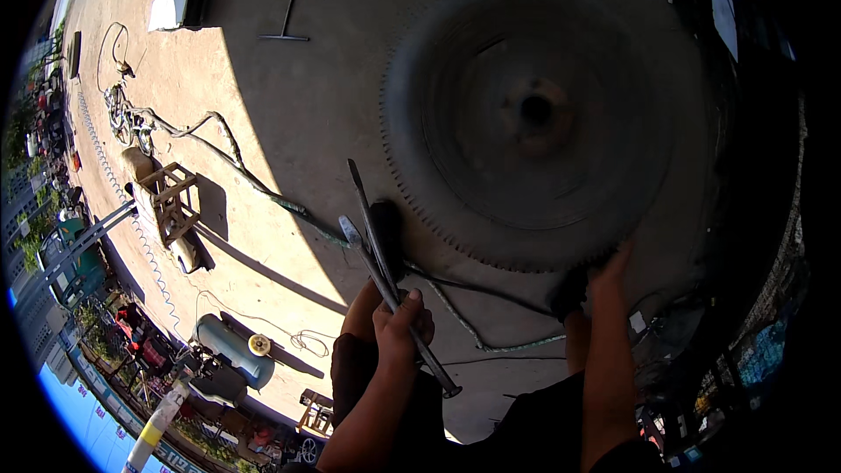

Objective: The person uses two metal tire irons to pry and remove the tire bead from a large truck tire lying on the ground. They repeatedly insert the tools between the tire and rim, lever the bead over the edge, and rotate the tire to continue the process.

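A large wheel with a dark tyre (420, 140) fills the upper right, its knobbly tread showing along the rim and its face smeared by motion. At its centre is a rusty hub (565, 109) with a dark round hole. My left hand (403, 328) is closed around two long metal tyre levers (372, 250), to the lower left of the tyre. Their flattened ends point up and away, and a thicker knob shows at the near end. My right hand (611, 270) is at the near right edge of the tyre; its fingers are mostly lost in shadow.
A hose (236, 162) snakes over the ground from the left to below the tyre, past my shoes. At left stand a wooden frame (178, 201) and, nearer, a blue cylindrical tank (232, 350). A T-shaped bar (285, 37) and a box (193, 2) are farther off.
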### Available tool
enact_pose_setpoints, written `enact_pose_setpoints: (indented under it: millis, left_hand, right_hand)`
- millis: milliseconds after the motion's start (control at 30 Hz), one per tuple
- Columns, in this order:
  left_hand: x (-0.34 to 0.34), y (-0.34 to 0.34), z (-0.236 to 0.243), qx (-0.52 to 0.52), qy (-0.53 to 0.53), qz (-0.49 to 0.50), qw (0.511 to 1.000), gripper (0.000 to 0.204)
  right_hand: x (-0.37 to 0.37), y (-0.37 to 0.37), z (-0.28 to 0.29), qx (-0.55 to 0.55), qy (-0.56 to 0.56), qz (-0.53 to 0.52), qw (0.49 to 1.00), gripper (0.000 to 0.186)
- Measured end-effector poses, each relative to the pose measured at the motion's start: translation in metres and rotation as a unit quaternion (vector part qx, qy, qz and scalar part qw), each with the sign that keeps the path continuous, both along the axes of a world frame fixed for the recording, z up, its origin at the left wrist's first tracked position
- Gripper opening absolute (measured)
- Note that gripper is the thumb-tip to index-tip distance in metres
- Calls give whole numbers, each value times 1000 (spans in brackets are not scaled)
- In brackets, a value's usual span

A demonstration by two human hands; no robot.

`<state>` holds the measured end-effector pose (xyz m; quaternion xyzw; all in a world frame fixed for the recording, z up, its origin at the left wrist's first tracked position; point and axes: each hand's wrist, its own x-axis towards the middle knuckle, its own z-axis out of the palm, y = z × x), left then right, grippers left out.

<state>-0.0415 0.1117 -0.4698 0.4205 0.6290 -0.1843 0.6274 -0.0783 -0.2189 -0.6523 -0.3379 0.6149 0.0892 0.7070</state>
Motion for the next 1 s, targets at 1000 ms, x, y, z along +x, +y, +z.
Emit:
enact_pose_setpoints:
  millis: [1000]
  left_hand:
    - [-44,180,35,-30,-85,237,967,19]
  right_hand:
    - [376,317,262,-659,-102,542,512,78]
